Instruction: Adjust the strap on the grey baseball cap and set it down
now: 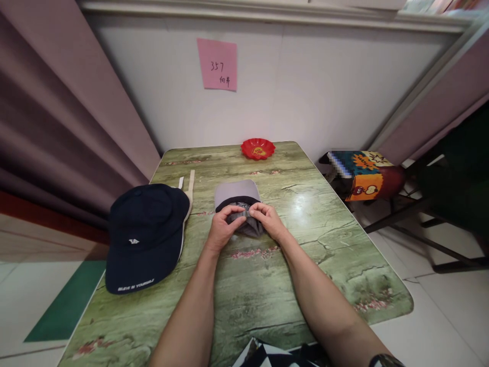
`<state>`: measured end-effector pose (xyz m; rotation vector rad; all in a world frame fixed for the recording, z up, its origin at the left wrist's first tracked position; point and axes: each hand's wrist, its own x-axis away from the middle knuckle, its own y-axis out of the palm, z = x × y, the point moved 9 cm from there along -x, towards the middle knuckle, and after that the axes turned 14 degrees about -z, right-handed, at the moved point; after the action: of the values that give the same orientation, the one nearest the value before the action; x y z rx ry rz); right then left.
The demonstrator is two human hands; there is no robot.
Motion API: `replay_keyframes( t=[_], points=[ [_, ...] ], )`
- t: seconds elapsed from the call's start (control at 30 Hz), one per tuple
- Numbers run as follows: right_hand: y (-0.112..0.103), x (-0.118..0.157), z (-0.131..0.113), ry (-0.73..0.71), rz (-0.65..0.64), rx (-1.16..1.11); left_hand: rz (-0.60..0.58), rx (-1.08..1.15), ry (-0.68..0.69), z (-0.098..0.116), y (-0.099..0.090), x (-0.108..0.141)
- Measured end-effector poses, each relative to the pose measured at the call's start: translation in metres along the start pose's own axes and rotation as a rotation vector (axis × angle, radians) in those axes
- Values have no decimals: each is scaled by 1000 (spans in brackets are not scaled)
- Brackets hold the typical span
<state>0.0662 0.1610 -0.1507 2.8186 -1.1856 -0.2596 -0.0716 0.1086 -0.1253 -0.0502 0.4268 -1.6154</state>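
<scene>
A grey cap [237,190] lies on the table with its light brim toward the far side and its dark inside partly showing. My left hand [226,225] pinches the near edge of the cap, thumb and forefinger pressed together. Close beside it, my right hand [268,219] pinches the same edge, its fingertips almost meeting the left ones. What exactly lies between the fingertips, cloth or strap, is too small to tell. To the left rests a navy cap [153,219] with a small white emblem and white lettering on its brim.
A red scalloped dish [258,149] stands at the far edge of the green wood-patterned table [324,285]. Behind the table is a white wall with a pink note [217,65]. A colourful printed stool [367,173] and a dark chair [454,183] stand at the right.
</scene>
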Motion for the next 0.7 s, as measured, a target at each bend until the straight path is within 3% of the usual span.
replay_keyframes(
  t=[0.27, 0.7],
  points=[
    [4, 0, -2, 3, -29, -2, 73, 50, -1, -6, 0, 0],
    [2, -2, 4, 4, -90, 2, 65, 110, -39, -7, 4, -1]
  ],
)
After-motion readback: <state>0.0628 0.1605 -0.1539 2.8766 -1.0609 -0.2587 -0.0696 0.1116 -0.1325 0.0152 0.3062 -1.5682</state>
